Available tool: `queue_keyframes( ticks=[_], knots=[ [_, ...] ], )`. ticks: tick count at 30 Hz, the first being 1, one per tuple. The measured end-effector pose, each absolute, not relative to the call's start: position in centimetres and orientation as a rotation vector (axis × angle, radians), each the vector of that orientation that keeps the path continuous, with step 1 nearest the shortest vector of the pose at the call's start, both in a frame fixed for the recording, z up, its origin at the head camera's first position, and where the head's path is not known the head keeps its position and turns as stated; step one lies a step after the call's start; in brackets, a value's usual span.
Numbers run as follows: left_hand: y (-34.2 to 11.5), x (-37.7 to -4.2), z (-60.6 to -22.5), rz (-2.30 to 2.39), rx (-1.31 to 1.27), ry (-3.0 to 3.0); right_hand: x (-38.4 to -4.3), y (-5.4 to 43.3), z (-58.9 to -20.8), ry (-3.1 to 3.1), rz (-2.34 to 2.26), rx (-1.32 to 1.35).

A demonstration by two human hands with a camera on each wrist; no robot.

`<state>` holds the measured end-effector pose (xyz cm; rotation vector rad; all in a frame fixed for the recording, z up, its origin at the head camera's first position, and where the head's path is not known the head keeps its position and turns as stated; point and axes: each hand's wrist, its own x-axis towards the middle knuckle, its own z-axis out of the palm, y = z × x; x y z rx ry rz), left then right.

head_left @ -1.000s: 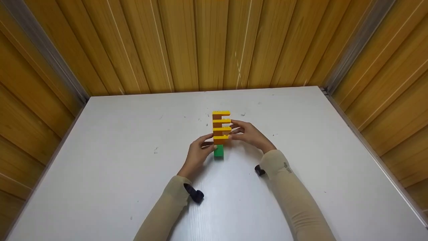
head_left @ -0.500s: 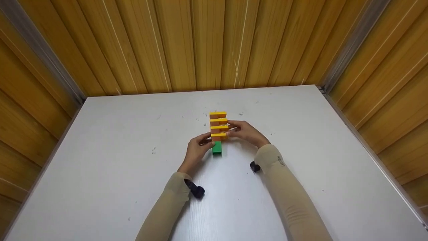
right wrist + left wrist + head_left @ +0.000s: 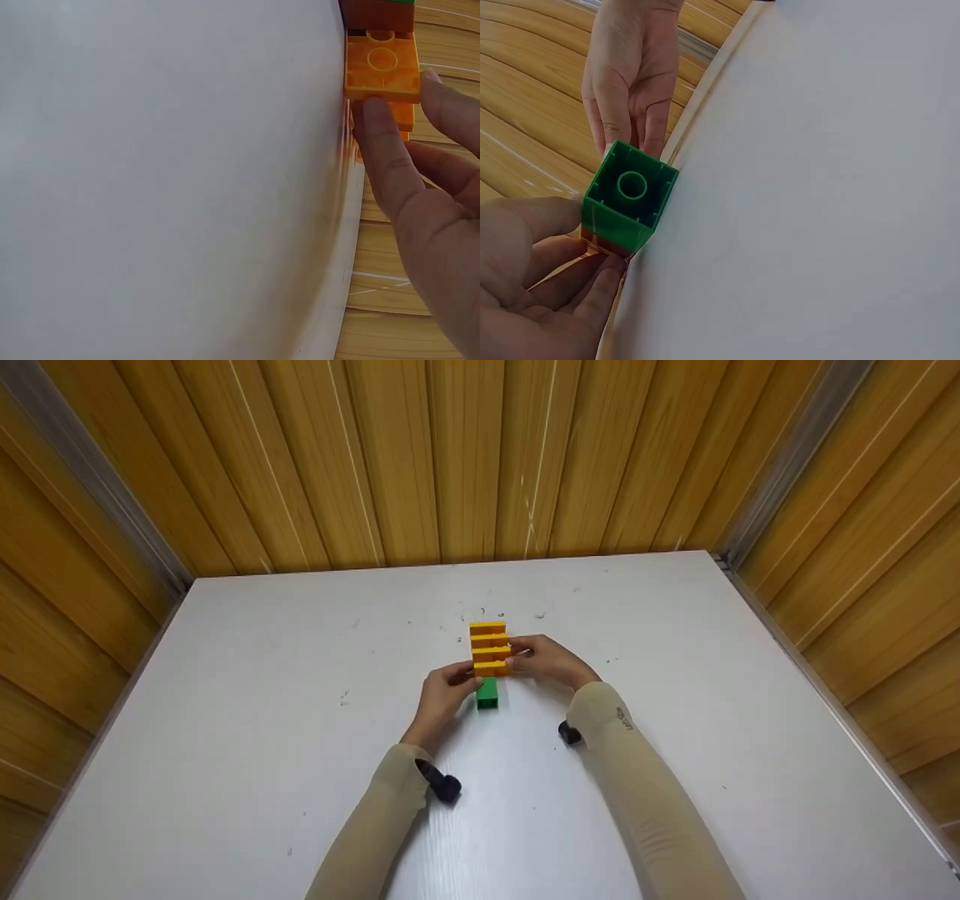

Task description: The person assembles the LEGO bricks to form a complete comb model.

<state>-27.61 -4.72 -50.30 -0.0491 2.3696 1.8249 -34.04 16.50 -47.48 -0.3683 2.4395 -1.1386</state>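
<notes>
A stack of toy building bricks, with several yellow-orange plates standing out along it, lies between the two hands in the head view. A green brick forms its near end, and its hollow underside with a round tube shows in the left wrist view. My left hand grips the stack from the left, thumb on the green brick, fingertips at the brownish brick behind it. From the right, my right hand pinches the plates. One orange plate shows its underside in the right wrist view, with a finger across its edge.
The white table extends around both arms and has small dark marks. Wood-look panel walls stand at its back and sides. Each wrist carries a black strap device.
The stack has turned in the hands: gaps between the plates look narrower, and its far end sits lower in view. The green brick's end face has come into sight. Both hands keep their grip.
</notes>
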Motion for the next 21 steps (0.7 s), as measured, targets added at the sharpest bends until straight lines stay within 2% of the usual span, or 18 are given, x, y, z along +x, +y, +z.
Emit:
queue_keyframes(
  ticks=[14, 21],
  knots=[
    [-4.8, -27.8, -49.8, 1.772, -0.169, 2.394, -34.0, 16.5, -47.3, 2.398, -1.187, -0.23],
    [-6.3, -27.3, -49.1, 1.692, -0.093, 2.54, -33.4, 17.8, -47.0, 2.527, -1.145, -0.308]
  ],
)
